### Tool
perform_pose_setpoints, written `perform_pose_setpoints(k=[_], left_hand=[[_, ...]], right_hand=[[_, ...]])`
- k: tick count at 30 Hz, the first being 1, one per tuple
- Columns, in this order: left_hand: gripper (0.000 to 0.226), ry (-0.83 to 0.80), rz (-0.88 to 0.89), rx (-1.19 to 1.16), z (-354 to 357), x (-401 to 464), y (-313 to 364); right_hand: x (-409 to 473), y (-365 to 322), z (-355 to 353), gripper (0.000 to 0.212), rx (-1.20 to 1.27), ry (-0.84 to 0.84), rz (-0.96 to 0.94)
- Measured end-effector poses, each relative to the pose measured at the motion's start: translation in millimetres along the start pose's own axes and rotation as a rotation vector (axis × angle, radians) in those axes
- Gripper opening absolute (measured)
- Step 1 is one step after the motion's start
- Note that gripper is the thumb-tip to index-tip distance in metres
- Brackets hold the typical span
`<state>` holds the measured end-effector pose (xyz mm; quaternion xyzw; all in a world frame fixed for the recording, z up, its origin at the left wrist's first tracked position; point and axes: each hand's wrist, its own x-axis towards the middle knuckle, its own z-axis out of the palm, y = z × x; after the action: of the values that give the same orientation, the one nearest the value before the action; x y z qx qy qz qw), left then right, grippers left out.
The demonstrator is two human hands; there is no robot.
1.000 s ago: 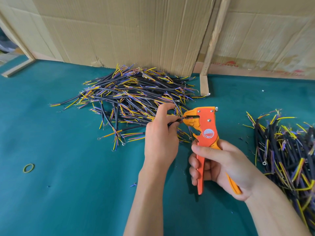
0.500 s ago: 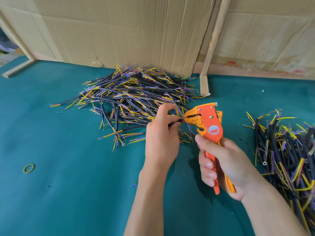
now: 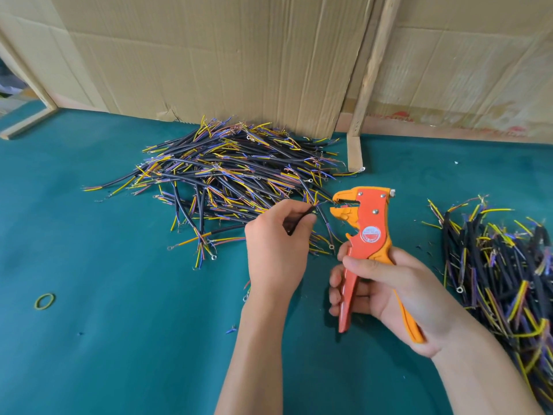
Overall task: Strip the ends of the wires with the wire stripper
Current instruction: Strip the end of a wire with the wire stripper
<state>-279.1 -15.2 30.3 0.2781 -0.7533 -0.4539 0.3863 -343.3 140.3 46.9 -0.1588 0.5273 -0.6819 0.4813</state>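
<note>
Left hand: pinching one black cable (image 3: 300,217) between thumb and curled fingers of the left hand (image 3: 276,250); keeping its thin coloured ends pointing toward the tool's mouth
Right hand: wrapping the right hand (image 3: 386,290) round both handles of the orange wire stripper (image 3: 369,232); thumb lying across the front; handles spread apart, not squeezed
Stripper mouth: standing open, just beside the wire ends; cannot tell whether an end is already lying between the jaws
Place of the wires: unfinished or finished, not possible to say; one loose pile (image 3: 236,175) lying behind the hands on the green mat (image 3: 104,339); a second, tidier heap (image 3: 502,265) lying to the right
Doing it well: probably feeding only one thin end, straight and not deep; holding the cable close to the tip against bending; squeezing in one smooth pull; keeping the fingertips away from the mouth
Risk: likely cutting copper strands if entering crooked
</note>
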Motion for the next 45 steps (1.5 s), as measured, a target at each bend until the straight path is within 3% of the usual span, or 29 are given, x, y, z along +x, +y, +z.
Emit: perform_pose_setpoints(k=[13,18,24,28,32,41,45], left_hand=[[0.013,-0.036,0.015,-0.062,-2,-2,2],[0.041,-0.165,0.117,-0.038,-1,-1,4],[0.034,-0.190,0.145,-0.026,-1,-1,1],[0.026,-0.196,0.098,-0.133,1,-2,2],[0.010,-0.179,-0.019,-0.364,0,-2,8],[0.015,-0.148,-0.140,-0.383,0,-2,8],[0.014,-0.127,-0.165,-0.362,0,-3,7]], right_hand=[[0,1,2,0.026,-0.014,-0.017,-0.008],[2,1,6,0.024,-0.052,-0.017,-0.005],[1,1,6,0.025,-0.020,-0.007,0.015],[1,0,6,0.022,-0.002,0.000,0.023],[2,0,5,0.034,0.012,0.028,0.029],[-1,0,3,0.027,0.027,-0.006,-0.013],[-4,-4,-4,0.040,0.107,-0.123,-0.074]])
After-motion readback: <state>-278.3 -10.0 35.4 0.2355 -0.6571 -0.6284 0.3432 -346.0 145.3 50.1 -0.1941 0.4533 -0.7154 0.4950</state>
